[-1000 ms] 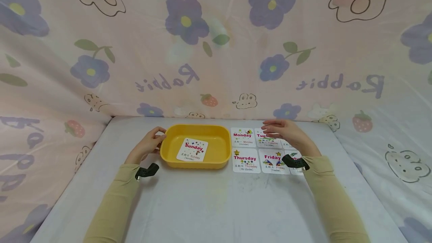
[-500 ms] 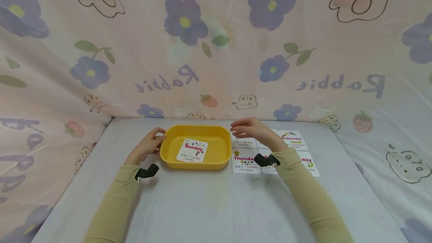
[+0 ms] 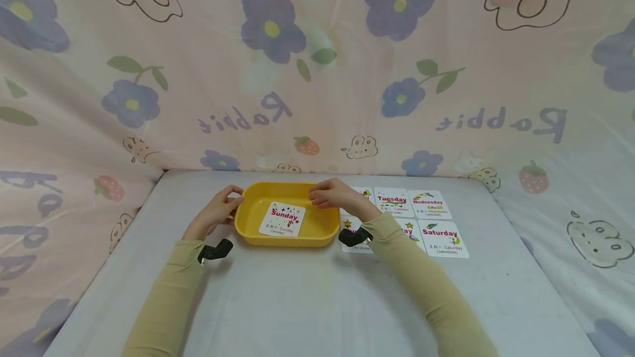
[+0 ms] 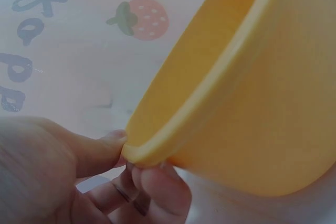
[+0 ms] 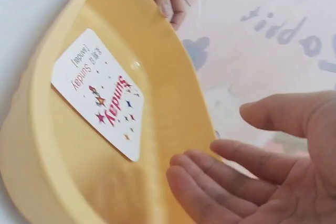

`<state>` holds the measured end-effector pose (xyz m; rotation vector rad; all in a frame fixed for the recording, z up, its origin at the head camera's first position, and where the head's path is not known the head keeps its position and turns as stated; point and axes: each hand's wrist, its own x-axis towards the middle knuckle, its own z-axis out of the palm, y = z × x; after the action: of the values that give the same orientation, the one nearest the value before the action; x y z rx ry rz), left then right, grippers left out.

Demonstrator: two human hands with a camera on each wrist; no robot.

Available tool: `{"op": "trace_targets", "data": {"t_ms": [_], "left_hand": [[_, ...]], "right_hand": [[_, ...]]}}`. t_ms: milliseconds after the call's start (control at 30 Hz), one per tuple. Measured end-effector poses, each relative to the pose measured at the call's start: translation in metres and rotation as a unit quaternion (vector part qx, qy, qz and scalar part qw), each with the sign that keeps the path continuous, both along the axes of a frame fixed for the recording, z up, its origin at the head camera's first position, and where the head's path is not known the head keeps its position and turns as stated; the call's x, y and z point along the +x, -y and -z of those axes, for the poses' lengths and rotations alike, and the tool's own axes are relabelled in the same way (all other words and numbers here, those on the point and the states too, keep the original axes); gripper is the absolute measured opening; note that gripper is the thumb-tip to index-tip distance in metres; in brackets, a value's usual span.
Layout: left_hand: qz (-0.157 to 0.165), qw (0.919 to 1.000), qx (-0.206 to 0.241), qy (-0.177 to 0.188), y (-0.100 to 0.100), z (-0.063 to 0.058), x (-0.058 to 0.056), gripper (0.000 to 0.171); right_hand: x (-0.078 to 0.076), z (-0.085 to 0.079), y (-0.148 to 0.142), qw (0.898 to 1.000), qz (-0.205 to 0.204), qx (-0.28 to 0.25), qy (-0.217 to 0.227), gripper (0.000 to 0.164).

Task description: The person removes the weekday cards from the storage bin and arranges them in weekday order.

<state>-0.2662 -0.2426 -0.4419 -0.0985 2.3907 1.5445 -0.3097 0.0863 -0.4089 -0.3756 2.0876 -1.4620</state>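
Note:
A yellow tray [image 3: 278,242] stands on the table with one white card reading Sunday [image 3: 281,219] lying flat inside it. My left hand [image 3: 214,215] pinches the tray's left end; the left wrist view shows the thumb on top of the rim and curled fingers beneath it. Over the tray's right end hovers my right hand [image 3: 338,196], its thumb apart from relaxed fingers and nothing held. In the right wrist view, the right fingers [image 5: 231,182] reach over the tray's inside, to one side of the Sunday card.
Right of the tray, several day cards lie in two rows, among them Tuesday [image 3: 393,203], Wednesday [image 3: 429,204] and Saturday [image 3: 444,239]. My right forearm partly covers the nearer ones. A patterned cloth [image 3: 317,98] hangs behind the white table [image 3: 297,302].
My right hand has moved left from above the Tuesday card, past Monday, to over the tray's right end. The left hand, tray and Sunday card have stayed in place.

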Motion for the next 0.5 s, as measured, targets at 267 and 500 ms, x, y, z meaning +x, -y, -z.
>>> {"op": "trace_targets", "data": {"t_ms": [267,500], "left_hand": [[-0.001,1.0000,0.000,0.001,-0.001,0.001,0.000,0.033],[0.000,1.0000,-0.003,-0.003,0.000,0.002,-0.001,0.034]], "right_hand": [[-0.001,0.009,0.019,0.999,0.020,0.025,0.018,0.038],[0.000,0.007,0.026,0.997,0.035,0.065,0.022,0.040]]}}
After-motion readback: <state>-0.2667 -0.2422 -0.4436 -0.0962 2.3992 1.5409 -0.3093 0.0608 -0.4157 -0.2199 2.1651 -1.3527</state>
